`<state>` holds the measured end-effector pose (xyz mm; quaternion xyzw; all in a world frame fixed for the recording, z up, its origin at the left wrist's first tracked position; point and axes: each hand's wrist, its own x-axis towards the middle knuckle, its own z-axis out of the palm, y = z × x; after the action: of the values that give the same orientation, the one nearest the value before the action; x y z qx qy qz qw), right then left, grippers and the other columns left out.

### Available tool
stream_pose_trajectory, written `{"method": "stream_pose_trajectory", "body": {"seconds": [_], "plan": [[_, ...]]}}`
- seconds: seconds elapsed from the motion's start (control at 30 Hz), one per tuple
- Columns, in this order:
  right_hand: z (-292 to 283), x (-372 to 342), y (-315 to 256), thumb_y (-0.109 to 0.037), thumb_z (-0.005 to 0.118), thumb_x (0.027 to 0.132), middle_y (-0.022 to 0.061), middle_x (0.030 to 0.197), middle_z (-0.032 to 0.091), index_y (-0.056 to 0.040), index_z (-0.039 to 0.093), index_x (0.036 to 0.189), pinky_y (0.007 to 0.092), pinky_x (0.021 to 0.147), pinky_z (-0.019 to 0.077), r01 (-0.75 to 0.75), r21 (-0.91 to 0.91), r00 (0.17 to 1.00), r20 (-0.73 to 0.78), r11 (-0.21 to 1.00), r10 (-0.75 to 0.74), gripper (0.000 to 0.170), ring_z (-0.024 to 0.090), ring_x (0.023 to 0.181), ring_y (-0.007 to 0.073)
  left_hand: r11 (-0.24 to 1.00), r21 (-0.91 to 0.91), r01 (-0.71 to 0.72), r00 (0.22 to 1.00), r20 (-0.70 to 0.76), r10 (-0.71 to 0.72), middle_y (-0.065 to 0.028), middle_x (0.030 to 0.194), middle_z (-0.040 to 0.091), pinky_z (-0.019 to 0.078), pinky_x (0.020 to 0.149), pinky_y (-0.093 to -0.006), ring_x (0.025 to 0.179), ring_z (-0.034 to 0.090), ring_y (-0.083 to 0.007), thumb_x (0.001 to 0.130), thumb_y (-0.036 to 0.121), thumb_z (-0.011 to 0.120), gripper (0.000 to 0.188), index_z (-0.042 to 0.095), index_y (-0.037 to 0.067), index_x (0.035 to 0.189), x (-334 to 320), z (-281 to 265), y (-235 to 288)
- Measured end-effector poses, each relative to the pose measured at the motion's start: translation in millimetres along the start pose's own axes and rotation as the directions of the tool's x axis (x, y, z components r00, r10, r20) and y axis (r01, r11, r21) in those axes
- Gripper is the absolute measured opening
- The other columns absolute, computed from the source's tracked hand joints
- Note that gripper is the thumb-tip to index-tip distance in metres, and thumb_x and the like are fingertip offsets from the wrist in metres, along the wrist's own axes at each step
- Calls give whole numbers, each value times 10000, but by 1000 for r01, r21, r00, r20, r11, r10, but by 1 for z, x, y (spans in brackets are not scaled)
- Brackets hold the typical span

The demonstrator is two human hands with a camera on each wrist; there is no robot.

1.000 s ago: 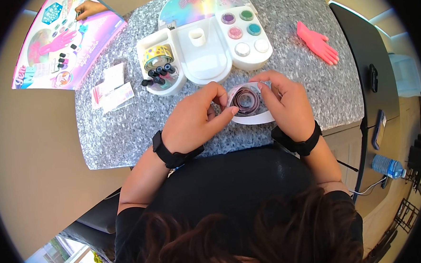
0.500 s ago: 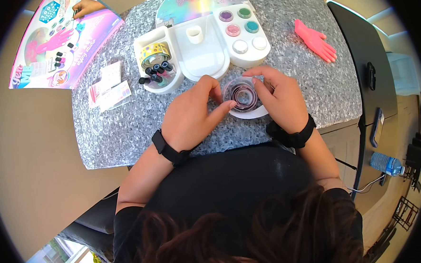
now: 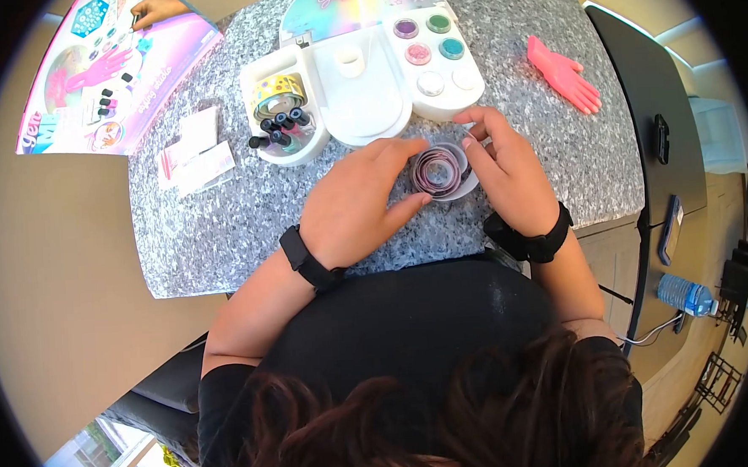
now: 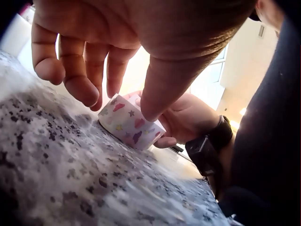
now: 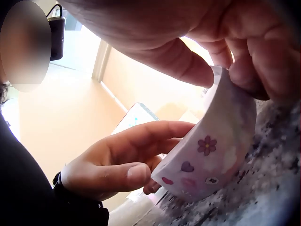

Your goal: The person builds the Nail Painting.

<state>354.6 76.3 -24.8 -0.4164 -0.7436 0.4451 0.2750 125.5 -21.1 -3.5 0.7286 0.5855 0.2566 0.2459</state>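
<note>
A loosely wound roll of printed strip stands on its edge on the speckled grey table, its coils showing from above. Flowers, hearts and clouds decorate its white outer face in the wrist views. My left hand holds the roll's left side between thumb and index finger, with the other fingers loosely curved. On the far right side, my right hand pinches the upright loose end of the strip between thumb and fingers. That outer turn stands away from the tighter inner coils.
Beyond the hands stands a white nail kit tray with glitter pots, polish bottles and a yellow dotted roll. A pink model hand lies right; packets and a printed box are left.
The outer turn of the strip has come round to the right side, held by my right hand. My left hand has spread wider around the roll.
</note>
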Motion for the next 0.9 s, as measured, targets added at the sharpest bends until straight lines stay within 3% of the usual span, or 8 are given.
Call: {"method": "stream_pose_trajectory", "body": {"seconds": [0.23, 0.33, 0.4, 0.5, 0.63, 0.77, 0.83, 0.9], "plan": [[1, -6, -10, -119, 759, 1000, 129, 1105, 655, -23, 630, 1329, 346, 711, 549, -44, 20, 998, -46, 999, 44, 366, 654, 771, 195, 999, -42, -16, 1000, 3, 16, -99, 1250, 699, 568, 800, -390, 876, 677, -261, 964, 253, 818, 503, 664, 107, 1420, 1, 2, -2], [-5, -8, -22, -97, 785, 963, 123, 1050, 662, -23, 674, 1253, 352, 717, 560, 18, -130, 998, 59, 991, -10, 320, 657, 769, 201, 999, -38, 39, 999, 20, -38, -78, 1192, 718, 563, 783, -385, 868, 679, -254, 960, 282, 826, 507, 670, 118, 1414, 1, 1, -1], [-5, -5, -22, -67, 774, 944, 123, 1005, 673, -23, 709, 1166, 368, 736, 572, 75, -183, 985, 165, 980, -44, 235, 669, 774, 245, 994, -31, 101, 994, 37, -100, -65, 1152, 731, 559, 774, -383, 861, 680, -249, 958, 299, 832, 507, 675, 128, 1409, 0, 1, -2], [3, 1, -18, -46, 752, 942, 134, 981, 688, -25, 719, 1120, 391, 756, 577, 109, -163, 989, 116, 981, -91, 182, 680, 799, 301, 995, -32, 95, 995, -24, -96, -36, 1060, 749, 550, 725, -370, 794, 667, -229, 947, 336, 849, 483, 707, 150, 1370, -3, -1, -4], [5, 6, -24, -38, 727, 949, 150, 999, 697, -25, 711, 1112, 403, 774, 576, 134, -182, 986, 119, 974, -113, 164, 691, 833, 327, 990, 0, 140, 940, -313, -133, -3, 1070, 796, 489, 623, -303, 656, 578, -135, 924, 245, 886, 379, 769, 114, 1259, -13, -49, 20], [5, 8, -24, -36, 711, 940, 169, 1007, 702, -25, 686, 1068, 436, 774, 567, 130, -223, 982, 162, 966, -94, 131, 703, 866, 341, 955, 51, 293, 769, -606, -204, -18, 1049, 817, 427, 604, -255, 661, 546, -56, 935, 154, 864, 386, 767, 61, 1297, -13, -103, -3], [5, 9, -25, -38, 708, 934, 178, 1003, 703, -24, 672, 1050, 451, 773, 562, 150, -252, 979, 175, 956, -108, 122, 708, 875, 350, 933, 134, 335, 823, -524, -220, -13, 1097, 817, 431, 621, -245, 703, 533, -45, 939, 166, 864, 372, 778, 85, 1291, -6, -119, -45], [6, 10, -31, -58, 719, 920, 195, 962, 698, -23, 640, 1021, 478, 766, 552, 139, -287, 975, 205, 948, -80, 134, 708, 861, 376, 973, 7, 232, 901, -378, -212, 28, 1142, 801, 441, 649, -233, 753, 519, -42, 939, 180, 870, 353, 794, 126, 1280, -2, -121, -93]]}}
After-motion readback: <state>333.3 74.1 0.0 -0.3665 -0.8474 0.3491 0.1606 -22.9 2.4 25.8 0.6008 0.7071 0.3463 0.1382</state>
